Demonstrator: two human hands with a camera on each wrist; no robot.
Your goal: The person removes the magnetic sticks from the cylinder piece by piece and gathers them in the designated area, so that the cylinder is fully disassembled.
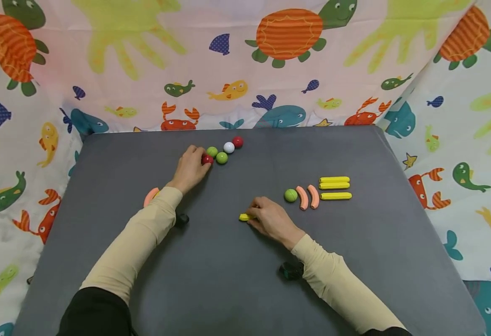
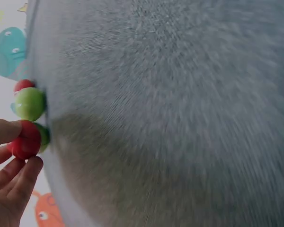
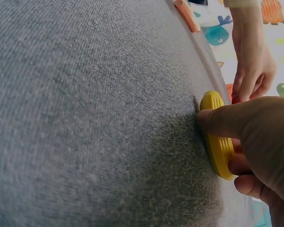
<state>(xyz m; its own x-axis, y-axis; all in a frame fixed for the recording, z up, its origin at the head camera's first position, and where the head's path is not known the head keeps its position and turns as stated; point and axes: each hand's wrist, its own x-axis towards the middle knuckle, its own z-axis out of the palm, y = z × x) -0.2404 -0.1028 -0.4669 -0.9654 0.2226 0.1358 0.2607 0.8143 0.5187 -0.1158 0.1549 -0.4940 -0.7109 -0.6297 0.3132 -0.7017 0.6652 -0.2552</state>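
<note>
At the back of the table, my left hand (image 1: 189, 169) pinches a red ball (image 1: 207, 159) between thumb and fingers. The red ball is right by two green balls (image 1: 222, 158); a white ball (image 1: 229, 147) and another red ball (image 1: 238, 142) continue the cluster. In the left wrist view, the held red ball (image 2: 26, 140) partly covers a green one. Nearer the middle, my right hand (image 1: 273, 221) grips a short yellow stick (image 1: 244, 217) at the table surface. The right wrist view shows this yellow stick (image 3: 218, 137) as ridged with rounded ends, thumb on one side and fingers on the other.
To the right lie a green ball (image 1: 290, 195), two curved pink pieces (image 1: 314, 197) and three yellow sticks (image 1: 335, 196). Another pink piece (image 1: 149, 197) is partly hidden by the left sleeve. The grey table (image 1: 211, 280) ends at a patterned cloth (image 1: 237, 70).
</note>
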